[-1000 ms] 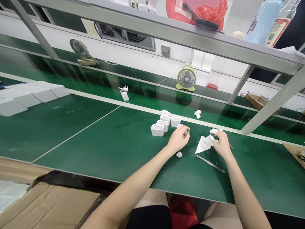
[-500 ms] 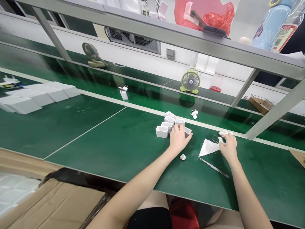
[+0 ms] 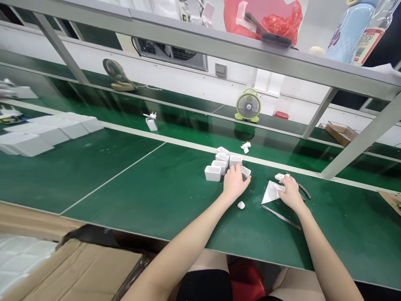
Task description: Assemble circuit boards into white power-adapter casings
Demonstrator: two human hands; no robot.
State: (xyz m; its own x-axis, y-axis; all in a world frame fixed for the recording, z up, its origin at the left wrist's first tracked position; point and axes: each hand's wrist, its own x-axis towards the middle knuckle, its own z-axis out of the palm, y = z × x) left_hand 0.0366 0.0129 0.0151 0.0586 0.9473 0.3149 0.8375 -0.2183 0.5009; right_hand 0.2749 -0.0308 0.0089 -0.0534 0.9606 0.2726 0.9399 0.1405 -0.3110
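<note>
My left hand [image 3: 234, 183] is closed around a small white open-topped case [image 3: 246, 172], its thumb on the right side. Several similar cases stand close by, among them a white case [image 3: 213, 173] at the front left. My right hand [image 3: 292, 192] has curled fingers at a white folded sheet [image 3: 271, 192]; what they grip is hidden. White small parts [image 3: 281, 177] lie just beyond its fingertips. Dark curved tool handles [image 3: 305, 191] show to its right. A thin metal strip [image 3: 281, 216] and a white crumpled lump [image 3: 241, 205] lie nearer me.
White boxes [image 3: 67, 125] stand in rows at left. Beyond the pale strip, a green belt carries a white plug piece [image 3: 151, 122] and small parts [image 3: 246, 146]. A green fan [image 3: 248, 105] stands behind; a metal shelf frame [image 3: 200, 37] crosses overhead. A cardboard box [image 3: 81, 271] is at lower left.
My right hand has moved left, uncovering the dark tool handles. My left hand stays at the cases. Pieces on the far green belt have shifted left, and more white parts appear at far left.
</note>
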